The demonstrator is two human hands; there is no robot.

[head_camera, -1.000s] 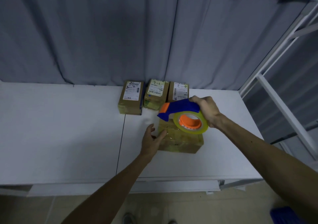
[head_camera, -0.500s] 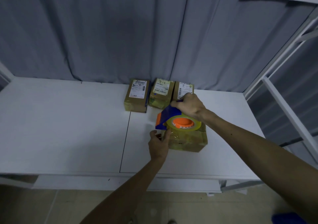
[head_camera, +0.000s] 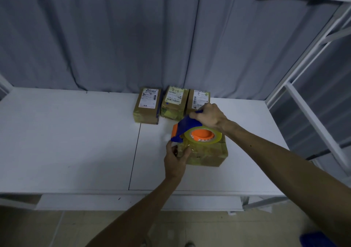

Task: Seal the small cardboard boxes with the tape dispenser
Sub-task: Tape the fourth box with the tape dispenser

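A small cardboard box (head_camera: 207,154), shiny with tape, lies on the white table (head_camera: 76,142) right of the centre seam. My right hand (head_camera: 209,116) grips the blue handle of the tape dispenser (head_camera: 187,131), whose yellowish roll with an orange core (head_camera: 204,134) rests over the box's top. At the box's left end my left hand (head_camera: 175,159) pinches the box edge where the tape comes down. Three more labelled boxes stand in a row at the back: left (head_camera: 147,105), middle (head_camera: 173,101), right (head_camera: 197,99), the right one partly behind my right hand.
A grey curtain (head_camera: 133,38) hangs behind the table. White shelf framing (head_camera: 311,102) rises at the right edge. A dark seam (head_camera: 134,155) divides the tabletop. A blue object (head_camera: 317,239) lies on the floor at bottom right.
The dispenser came down from above the box onto its top and tilted flatter. My left hand closed from beside the box onto its left end.
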